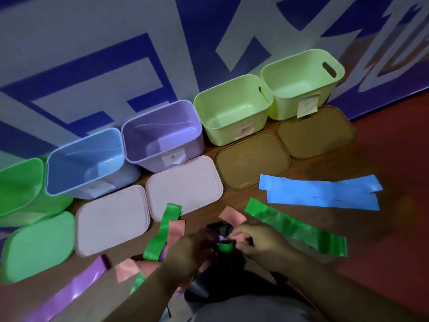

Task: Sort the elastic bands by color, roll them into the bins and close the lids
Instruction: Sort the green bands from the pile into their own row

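1. Left hand [185, 251] and right hand [260, 242] curl fingers into a tangled band pile [224, 247] on the floor [383, 159], apparently pinching it
2. Blue bands [320, 194] lie apart, right
3. Open bins [162, 126] line the wall [92, 31]

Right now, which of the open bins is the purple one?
The purple bin, the middle one of the five in the row: the blue bin is on its left, a pale green bin on its right. No other bin is purple.
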A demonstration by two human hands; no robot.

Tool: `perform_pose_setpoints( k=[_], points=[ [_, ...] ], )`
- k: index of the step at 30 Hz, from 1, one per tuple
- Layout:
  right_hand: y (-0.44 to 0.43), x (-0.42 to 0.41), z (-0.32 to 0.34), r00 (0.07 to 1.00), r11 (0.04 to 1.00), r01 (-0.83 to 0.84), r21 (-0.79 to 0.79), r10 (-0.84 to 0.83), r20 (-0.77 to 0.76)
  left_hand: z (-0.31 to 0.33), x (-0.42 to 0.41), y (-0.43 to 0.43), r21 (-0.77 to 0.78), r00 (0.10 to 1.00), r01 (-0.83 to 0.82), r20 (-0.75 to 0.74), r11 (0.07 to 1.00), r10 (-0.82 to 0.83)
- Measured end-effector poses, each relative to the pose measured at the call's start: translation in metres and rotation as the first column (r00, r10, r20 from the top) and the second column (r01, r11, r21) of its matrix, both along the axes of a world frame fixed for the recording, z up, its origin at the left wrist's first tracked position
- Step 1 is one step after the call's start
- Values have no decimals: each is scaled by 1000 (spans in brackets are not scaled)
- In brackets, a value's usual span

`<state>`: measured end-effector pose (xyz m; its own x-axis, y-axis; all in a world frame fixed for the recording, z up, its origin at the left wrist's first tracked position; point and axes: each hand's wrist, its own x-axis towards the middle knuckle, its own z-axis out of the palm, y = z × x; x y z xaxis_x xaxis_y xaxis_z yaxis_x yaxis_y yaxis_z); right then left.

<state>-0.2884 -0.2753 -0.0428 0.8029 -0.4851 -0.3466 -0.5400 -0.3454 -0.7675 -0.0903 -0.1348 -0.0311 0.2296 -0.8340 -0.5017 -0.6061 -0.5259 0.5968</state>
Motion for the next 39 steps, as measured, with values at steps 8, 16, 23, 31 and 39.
perform_pose_setpoints(
  k=[8,16,23,31,39],
  points=[
    [26,29,-9,991,996,-87,-17,85,-106,-8,9,15,-25,1000,-19,-8,999,19],
    [25,36,16,990,994,-101,-52,95,-107,-7,16,32,-8,926,-234,-308,972,220],
    [21,62,62,996,992,-89,88,88,14,13,29,39,-64,872,-307,-418,950,253],
    [14,95,92,983,950,-57,306,1,182,47,48,47,-266,853,-403,-455,876,255],
    [6,106,102,975,900,-194,390,132,179,87,83,61,-366,834,-439,-505,821,221]
  ],
)
